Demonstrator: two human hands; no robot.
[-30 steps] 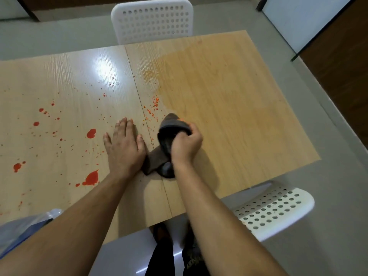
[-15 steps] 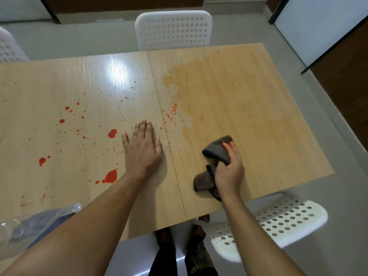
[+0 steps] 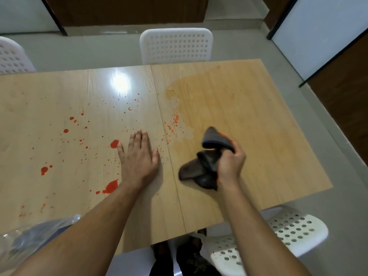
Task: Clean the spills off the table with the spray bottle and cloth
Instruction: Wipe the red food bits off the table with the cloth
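Observation:
A light wooden table point(image 3: 258, 116) carries red spills point(image 3: 110, 186) across its left half and small red specks point(image 3: 173, 124) near the centre seam. The right half shows a wet, darker smear point(image 3: 209, 92). My right hand point(image 3: 230, 164) grips a crumpled dark grey cloth point(image 3: 201, 168), whose lower part rests on the table right of the seam. Flat on the table just left of the seam lies my left hand point(image 3: 139, 158), fingers spread, holding nothing. At the bottom left edge lies a clear plastic thing point(image 3: 29, 238), blurred; I cannot tell whether it is the spray bottle.
White perforated chairs stand at the far side point(image 3: 176, 45), at the far left point(image 3: 12, 56) and at the near right point(image 3: 278, 234). The table's near edge runs just above my dark trousers point(image 3: 179, 259). A dark-framed door point(image 3: 318, 36) is at the right.
My right hand has dragged the cloth from the seam beside my left hand out to the right and bunched it up. My left hand has stayed flat in place.

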